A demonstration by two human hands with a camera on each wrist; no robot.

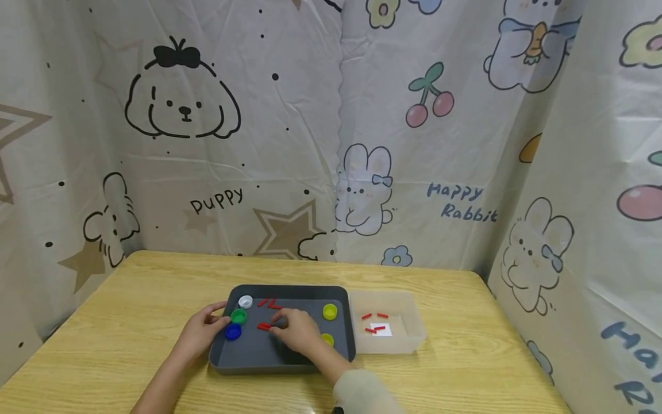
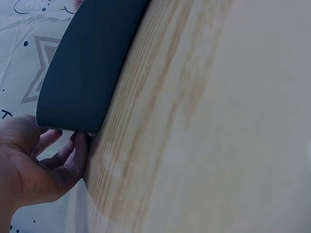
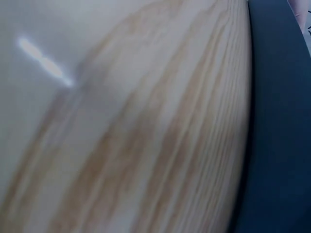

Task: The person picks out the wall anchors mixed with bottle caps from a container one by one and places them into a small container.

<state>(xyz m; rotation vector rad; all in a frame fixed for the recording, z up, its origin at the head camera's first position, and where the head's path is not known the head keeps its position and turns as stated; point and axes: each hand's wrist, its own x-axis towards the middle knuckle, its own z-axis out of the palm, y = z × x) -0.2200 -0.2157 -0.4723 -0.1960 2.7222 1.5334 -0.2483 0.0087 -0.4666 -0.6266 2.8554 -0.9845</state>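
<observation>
A dark grey tray [image 1: 281, 368] lies on the table. My left hand [image 1: 199, 330] holds its left edge, with the thumb beside the green cap [image 1: 238, 317]. In the left wrist view, curled fingers [image 2: 73, 155] touch the tray's end wall. Inside the tray, my right hand [image 1: 299, 332] reaches down with bent fingers at a pair of short red sticks [image 1: 264, 326]; whether it pinches one is unclear. Several more red sticks [image 1: 274, 306] lie farther back. A white cap [image 1: 245, 301] and a blue cap [image 1: 233, 332] flank the green one. The right wrist view does not show my right hand's fingers.
Against the tray's right side stands a translucent bin [image 1: 408, 345] with several red sticks and a white paper square [image 1: 383, 330]. Two yellow caps, one a yellow cap [image 1: 330, 311] at the back, sit in the tray's right part. A printed curtain [image 1: 289, 144] hangs behind the table.
</observation>
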